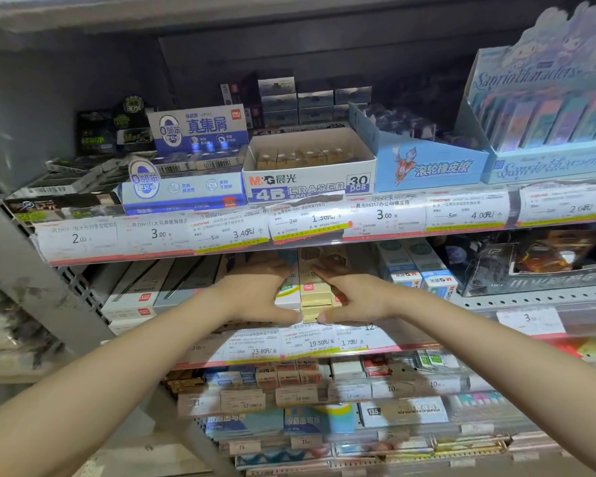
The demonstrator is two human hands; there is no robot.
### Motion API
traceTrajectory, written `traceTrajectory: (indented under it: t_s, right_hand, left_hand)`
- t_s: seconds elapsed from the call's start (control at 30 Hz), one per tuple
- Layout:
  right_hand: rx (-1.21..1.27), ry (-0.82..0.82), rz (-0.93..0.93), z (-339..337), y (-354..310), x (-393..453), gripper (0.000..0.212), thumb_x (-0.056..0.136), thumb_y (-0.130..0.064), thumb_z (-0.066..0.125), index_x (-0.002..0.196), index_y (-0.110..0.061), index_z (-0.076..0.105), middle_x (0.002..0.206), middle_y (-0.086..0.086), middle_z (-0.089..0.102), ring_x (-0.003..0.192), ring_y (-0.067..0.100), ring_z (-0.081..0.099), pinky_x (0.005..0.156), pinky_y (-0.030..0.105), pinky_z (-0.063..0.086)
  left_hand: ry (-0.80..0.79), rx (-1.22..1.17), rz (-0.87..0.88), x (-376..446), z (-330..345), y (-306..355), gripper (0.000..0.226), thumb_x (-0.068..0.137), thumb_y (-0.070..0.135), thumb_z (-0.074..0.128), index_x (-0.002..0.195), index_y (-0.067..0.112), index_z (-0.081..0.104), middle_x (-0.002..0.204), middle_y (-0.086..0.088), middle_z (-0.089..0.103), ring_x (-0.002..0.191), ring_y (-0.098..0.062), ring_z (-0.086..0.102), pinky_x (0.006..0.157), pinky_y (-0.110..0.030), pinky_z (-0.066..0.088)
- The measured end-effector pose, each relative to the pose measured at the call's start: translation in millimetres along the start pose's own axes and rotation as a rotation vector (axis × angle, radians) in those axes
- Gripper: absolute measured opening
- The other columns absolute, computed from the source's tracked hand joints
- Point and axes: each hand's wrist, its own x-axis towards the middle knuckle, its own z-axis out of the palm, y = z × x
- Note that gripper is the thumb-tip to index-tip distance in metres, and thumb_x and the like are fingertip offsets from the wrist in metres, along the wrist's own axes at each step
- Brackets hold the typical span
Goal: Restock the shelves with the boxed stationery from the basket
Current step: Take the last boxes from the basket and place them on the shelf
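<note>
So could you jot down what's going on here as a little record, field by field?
setting: shop shelving with price labels
left hand: on the left side of a stack of pale yellow boxes, thumb at its front
right hand: on the stack's right side, thumb at its front
stack position: middle shelf, between other boxed goods
shelf above: open 4B eraser box
basket: not in view

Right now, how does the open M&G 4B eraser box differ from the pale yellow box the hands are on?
The M&G 4B eraser box sits on the upper shelf, untouched; the pale yellow box lies one shelf lower, between the left hand and right hand. The eraser box is open-topped, showing its contents; the yellow box looks closed. The eraser box is white and blue, the other cream. Both are cardboard stock boxes.
</note>
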Motion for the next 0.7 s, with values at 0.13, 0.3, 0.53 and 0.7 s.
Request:
traceTrajectory:
  t_s: [0.13, 0.3, 0.53, 0.7]
  right_hand:
    - [-0.075, 0.186, 0.081, -7.2, 5.9, -8.1, 0.062, 0.09, -0.056, 0.04, 0.143, -0.025, 0.029, 0.105, -0.003, 0.06, 0.095, 0.023, 0.056, 0.072, 0.024, 0.043]
    - [-0.319, 0.274, 0.385, -29.0, 30.4, -34.6, 0.045, 0.098, -0.043, 0.028, 0.107, -0.01, 0.057, 0.077, 0.004, 0.059, 0.083, 0.026, 0.058, 0.062, 0.026, 0.04]
    - [-0.183, 0.217, 0.416, -22.8, 52.6, -25.6, 0.061, 0.094, -0.048, 0.033, 0.148, -0.029, 0.012, 0.158, 0.001, 0.014, 0.141, 0.033, 0.019, 0.11, 0.049, 0.029]
    - [-0.095, 0.128, 0.39, -33.7, 44.2, -29.0, 0.059, 0.095, -0.045, 0.036, 0.148, -0.024, 0.02, 0.156, 0.003, 0.021, 0.139, 0.026, 0.028, 0.11, 0.033, 0.028]
  left_hand:
    - [-0.036, -0.056, 0.004, 12.6, 9.6, 15.5, 0.099, 0.056, 0.086, 0.047, 0.139, 0.037, 0.024, 0.142, 0.008, 0.045, 0.125, -0.02, 0.047, 0.095, -0.039, 0.047]
    - [-0.119, -0.035, -0.011, 21.8, 15.5, 10.3, 0.102, 0.064, 0.085, 0.044, 0.147, 0.038, 0.007, 0.15, 0.005, 0.036, 0.132, -0.024, 0.042, 0.098, -0.042, 0.045]
    - [-0.054, -0.059, 0.015, 22.5, 13.2, 15.2, 0.084, 0.082, 0.068, 0.046, 0.148, 0.037, 0.007, 0.139, 0.0, 0.05, 0.121, -0.023, 0.051, 0.075, -0.03, 0.043]
    - [-0.026, -0.059, 0.006, 28.6, 9.7, 28.8, 0.08, 0.076, 0.073, 0.048, 0.138, 0.025, 0.034, 0.135, 0.001, 0.053, 0.116, -0.022, 0.053, 0.087, -0.036, 0.049]
